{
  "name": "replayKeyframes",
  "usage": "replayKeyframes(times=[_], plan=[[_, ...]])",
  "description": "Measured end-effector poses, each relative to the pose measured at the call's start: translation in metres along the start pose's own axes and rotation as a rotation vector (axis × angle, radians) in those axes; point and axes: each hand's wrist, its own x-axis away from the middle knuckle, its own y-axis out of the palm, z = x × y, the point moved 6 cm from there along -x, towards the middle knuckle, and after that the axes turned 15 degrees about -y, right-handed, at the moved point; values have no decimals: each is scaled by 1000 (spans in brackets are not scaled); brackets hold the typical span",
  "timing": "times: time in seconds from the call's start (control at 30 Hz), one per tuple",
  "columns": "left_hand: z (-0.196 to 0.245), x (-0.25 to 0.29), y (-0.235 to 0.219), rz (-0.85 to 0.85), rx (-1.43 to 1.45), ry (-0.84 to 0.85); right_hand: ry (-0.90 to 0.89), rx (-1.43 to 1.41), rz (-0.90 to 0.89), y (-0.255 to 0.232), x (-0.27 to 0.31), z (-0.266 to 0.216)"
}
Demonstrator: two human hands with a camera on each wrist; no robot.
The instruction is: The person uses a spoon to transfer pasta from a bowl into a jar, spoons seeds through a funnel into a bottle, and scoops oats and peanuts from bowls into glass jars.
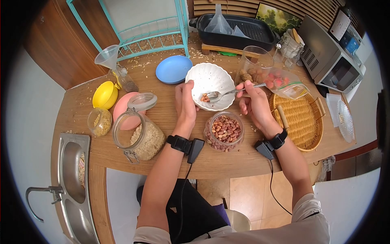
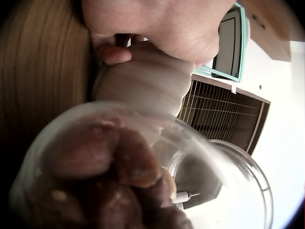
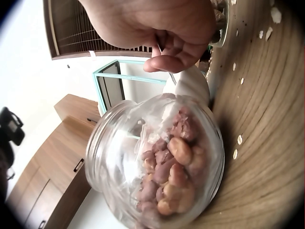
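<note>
A white fluted bowl (image 1: 211,75) is held at its left side by my left hand (image 1: 185,101), thumb at the rim. In the left wrist view, fingers of that hand (image 2: 157,28) curl round the bowl's outer wall (image 2: 147,81). My right hand (image 1: 258,105) pinches the handle of a metal spoon (image 1: 236,90), whose head dips inside the bowl beside a few peanuts (image 1: 204,98). Between my forearms stands an open clear jar (image 1: 224,140) of reddish peanuts. The right wrist view shows this jar (image 3: 190,191) below the right hand (image 3: 162,24).
Left lie an open oat jar (image 1: 140,138), pink plate (image 1: 122,110), yellow bowl (image 1: 105,95) and a small jar (image 1: 100,122). A blue plate (image 1: 174,69) is behind. To the right are a clear container (image 1: 255,61), a bag of red pieces (image 1: 284,83) and a wicker basket (image 1: 298,122).
</note>
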Motion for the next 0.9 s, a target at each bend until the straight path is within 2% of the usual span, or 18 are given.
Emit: replayKeyframes(times=[0.53, 0.9], plan=[[2, 3, 1, 52, -22, 13, -119, -191, 136, -7, -1, -12], [1, 3, 1, 5, -7, -10, -161, -275, 123, -8, 1, -17]])
